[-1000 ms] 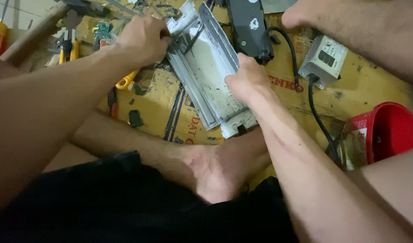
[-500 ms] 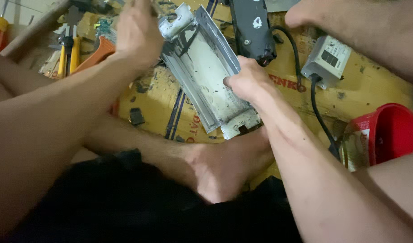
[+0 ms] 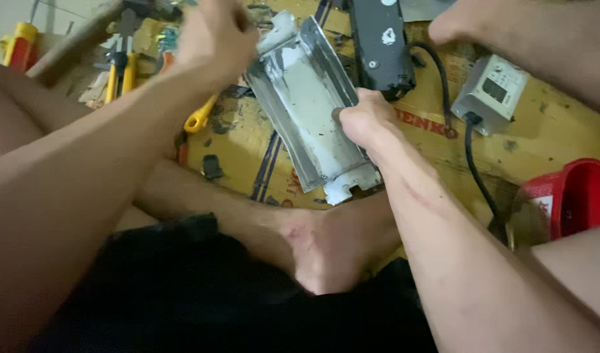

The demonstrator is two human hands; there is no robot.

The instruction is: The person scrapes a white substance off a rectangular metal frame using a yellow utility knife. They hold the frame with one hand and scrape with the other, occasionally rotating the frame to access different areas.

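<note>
Right hand (image 3: pixel 368 121): gripping the right edge of the grey metal tray (image 3: pixel 313 111), thumb pressing onto its pale inner face, fingers wrapping around behind the wall.
Left hand (image 3: pixel 215 36): closing over the tray's far corner, fingers curled — blurred, so how tightly it is clamping cannot be told.
Metal tray: being held tilted between the two hands, open side facing up, its notched near end hanging just above the person's foot (image 3: pixel 333 245).
Just beyond the right-hand grip: a black oblong casing (image 3: pixel 382 46) is lying end-on, nearly touching the tray's far right wall.
Right of the grip: a small grey box with a dark window (image 3: pixel 493 91) is sitting on the yellow cardboard (image 3: pixel 561 137), a black cable (image 3: pixel 473 173) running from it toward the person.
Further right: a red container (image 3: pixel 578 196) is resting at the cardboard's edge.
Left of the left-hand grip: yellow-handled pliers (image 3: pixel 117 75) and a yellow-handled tool (image 3: pixel 200 117) are lying among other tools — details too blurred to tell.
</note>
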